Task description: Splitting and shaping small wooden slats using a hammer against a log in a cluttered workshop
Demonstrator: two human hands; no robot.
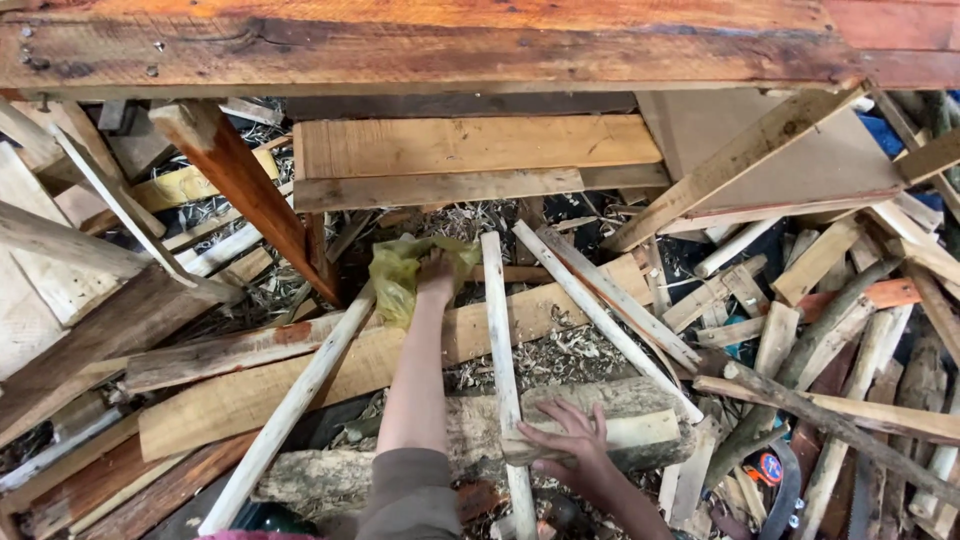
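Nearest, right hand (572,437) lies flat w/ fingers spread on a short split log (600,420), palm down on its pale cut face; not gripping, just pressing on top. Log is rough-barked at the ends, lies crosswise left to right, w/ a longer mossy log (330,478) continuing to its left. A thin peeled stick (503,370), pale & smooth, runs near-to-far just left of that hand, crossing over the log.

Left arm, grey sleeve at the elbow, stretches farther out. Left hand (436,280) reaches a crumpled yellow plastic bag (400,275), fingers closed into the bag's right edge; the bag sits at the fingertips & mostly to their left, thin, wrinkly, translucent. Exact pinch partly hidden by the plastic.

Under & around the bag: wide rough-sawn plank (370,365) slanting left-near to right-far, another round peeled pole (290,410) leaning over it, a second pale stick (600,300) angling right. Floor btw boards is covered w/ wood shavings (560,355), curly & light.

Right side: heap of offcuts (820,300), slats, bark-on branches. Far: stacked flat boards (480,160), reddish post (240,190) tilted left, & a weathered orange-brown beam (430,45) w/ screws across the top.
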